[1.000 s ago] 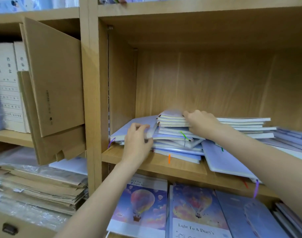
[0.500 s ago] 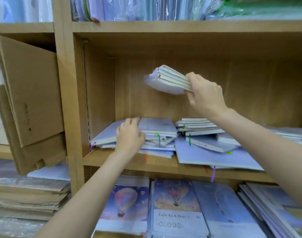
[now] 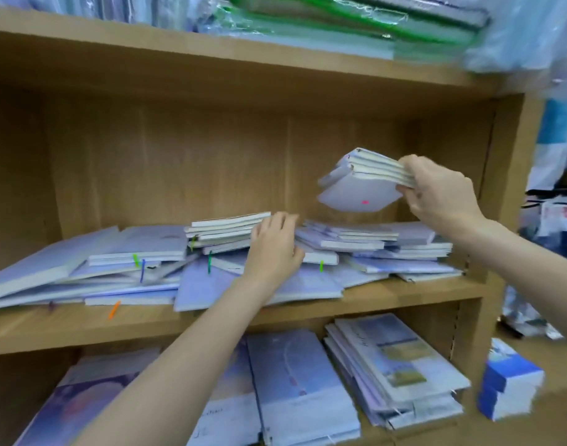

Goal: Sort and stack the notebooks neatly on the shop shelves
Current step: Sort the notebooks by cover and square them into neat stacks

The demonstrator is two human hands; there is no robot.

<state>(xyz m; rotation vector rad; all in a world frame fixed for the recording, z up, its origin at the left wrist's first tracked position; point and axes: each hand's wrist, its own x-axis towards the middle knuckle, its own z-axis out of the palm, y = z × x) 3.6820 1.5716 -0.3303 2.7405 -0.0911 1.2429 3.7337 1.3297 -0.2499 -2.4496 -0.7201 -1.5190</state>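
Observation:
Pale lilac notebooks lie in a messy spread [image 3: 121,272] along the wooden middle shelf [image 3: 388,300], with coloured ribbon markers sticking out. My right hand [image 3: 436,191] grips a small bundle of notebooks [image 3: 362,181] by one end, held tilted in the air above the right part of the shelf. My left hand [image 3: 275,249] rests with curled fingers against the right end of a short stack of notebooks [image 3: 224,231] in the middle of the shelf. Another low pile [image 3: 382,249] lies under the raised bundle.
The shelf below holds larger illustrated notebooks lying flat [image 3: 295,391] and a slanting pile [image 3: 395,368] at the right. Plastic-wrapped stock [image 3: 324,17] fills the shelf above. The right upright [image 3: 507,188] bounds the bay; a blue and white box [image 3: 510,384] stands beyond it.
My view has swung right along the shelf. My right hand carried the bundle from the left half to the right end. My left hand moved right, from the left pile to the middle stack.

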